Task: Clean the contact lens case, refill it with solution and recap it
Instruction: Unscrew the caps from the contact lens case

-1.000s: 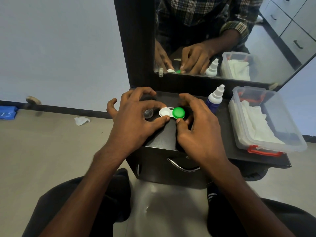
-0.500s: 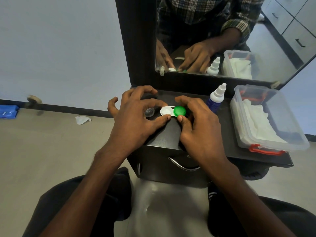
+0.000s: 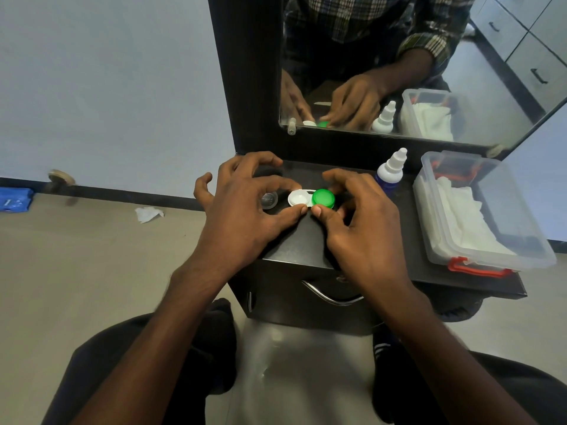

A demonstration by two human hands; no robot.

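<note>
While both hands (image 3: 306, 219) pinch the lens case (image 3: 310, 199), a solution bottle (image 3: 390, 173) stands nearby.

Right end of the black cabinet top (image 3: 294, 246): clear plastic box with red latches (image 3: 491, 216), white cloths inside.
Back edge: dark-framed mirror (image 3: 399, 72).
Floor, left: crumpled white tissue (image 3: 148, 214); blue packet (image 3: 13, 200).

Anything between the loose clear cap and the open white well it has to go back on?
Partly. The clear cap lies on the cabinet top left of the open white well, and the left hand's index finger and thumb arch around that gap. No other object sits between them.
</note>
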